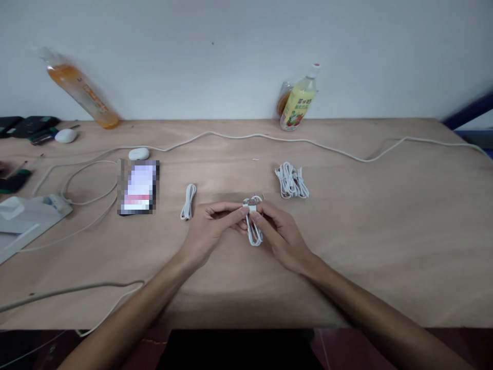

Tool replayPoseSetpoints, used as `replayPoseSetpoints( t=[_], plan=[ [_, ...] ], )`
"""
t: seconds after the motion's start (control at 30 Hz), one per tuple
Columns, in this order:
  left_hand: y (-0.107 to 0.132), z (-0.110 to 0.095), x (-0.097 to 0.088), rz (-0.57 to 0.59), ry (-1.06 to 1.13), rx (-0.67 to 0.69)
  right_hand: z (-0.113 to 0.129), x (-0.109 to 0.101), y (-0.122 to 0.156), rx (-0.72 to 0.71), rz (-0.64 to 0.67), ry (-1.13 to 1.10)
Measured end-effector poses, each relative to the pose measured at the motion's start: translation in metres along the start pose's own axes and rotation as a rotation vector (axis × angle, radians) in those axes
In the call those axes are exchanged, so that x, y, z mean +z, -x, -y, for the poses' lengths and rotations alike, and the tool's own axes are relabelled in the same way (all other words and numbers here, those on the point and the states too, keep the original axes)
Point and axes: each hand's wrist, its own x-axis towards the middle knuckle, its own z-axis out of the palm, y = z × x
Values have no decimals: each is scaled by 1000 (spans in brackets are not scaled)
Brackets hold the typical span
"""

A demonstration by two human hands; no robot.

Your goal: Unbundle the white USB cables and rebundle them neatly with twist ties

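Between my two hands is a bundled white USB cable [254, 237], held just above the wooden table near its middle. My left hand [215, 220] pinches it from the left, thumb and fingers at the connector end. From the right, my right hand [279, 231] closes on the same end with thumb and forefinger. The cable's loop hangs down below the fingertips. Left of my hands lies a single coiled white cable [188, 201]. Beyond them to the right sits a pile of several coiled white cables [291, 181].
A phone [139, 187] with a blurred screen and a white earbud case [138, 154] lie to the left. A long white cord [269, 136] crosses the table [385, 231]. A yellow-labelled bottle [299, 100] and an orange drink bottle [82, 95] stand by the wall. A power strip [23, 223] lies far left.
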Motion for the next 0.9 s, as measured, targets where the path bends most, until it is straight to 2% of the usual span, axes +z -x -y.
replayPoseSetpoints(
  t=[0.3, 0.63, 0.9],
  plan=[
    [-2, 2, 1, 15, 41, 2, 2, 1, 0, -7, -15, -52],
    [-2, 7, -1, -9, -68, 71, 2, 1, 1, 35, 16, -69],
    [-2, 3, 2, -21, 4, 30, -2, 2, 3, 74, 49, -73]
  ],
)
